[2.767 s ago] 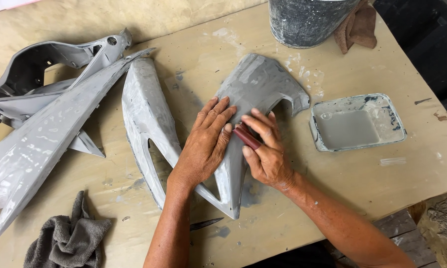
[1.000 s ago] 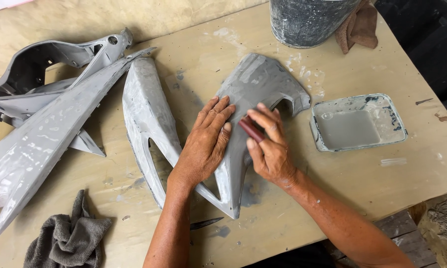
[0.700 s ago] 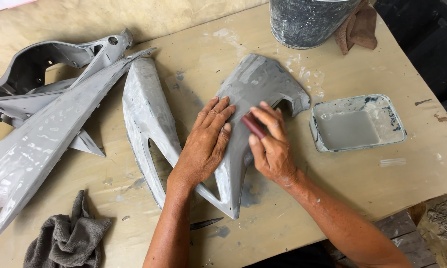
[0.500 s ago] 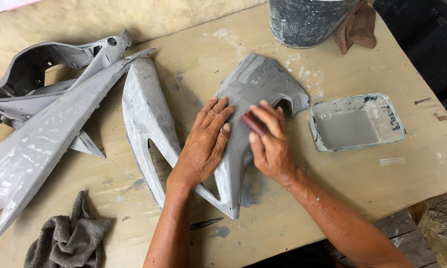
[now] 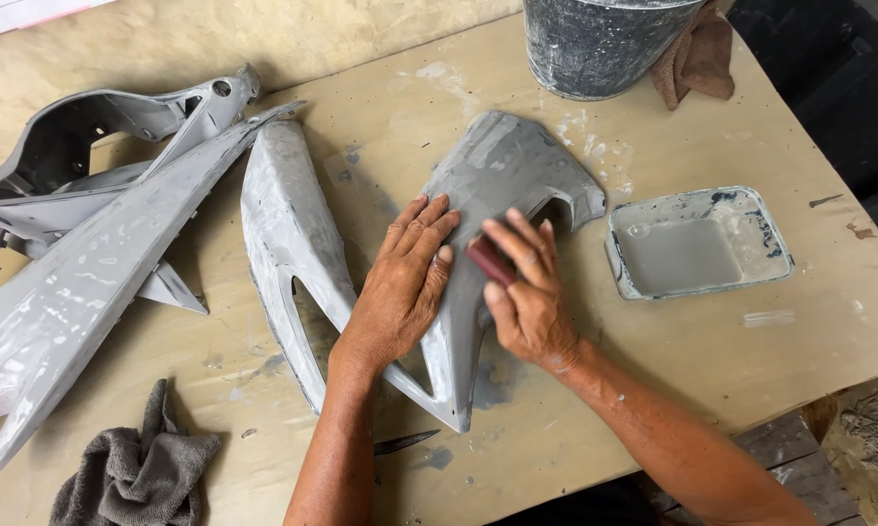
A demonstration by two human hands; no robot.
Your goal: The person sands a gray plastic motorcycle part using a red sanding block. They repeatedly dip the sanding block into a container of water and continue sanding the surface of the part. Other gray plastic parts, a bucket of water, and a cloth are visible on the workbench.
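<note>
Right now the left hand [image 5: 400,287] lies open, flat on the grey panel [image 5: 502,170]; just beside it, the right hand [image 5: 527,297] pinches a dark red sanding piece [image 5: 488,261] against the panel, whose long axis runs away from both.

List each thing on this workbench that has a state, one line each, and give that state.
Left hand: flat, pressing the grey fairing panel.
Right hand: gripping the maroon sanding block against the panel.
Rectangular tray: holds grey liquid.
Bucket: upright, spattered.
Brown rag: draped by the bucket.
Grey rag: crumpled.
</note>
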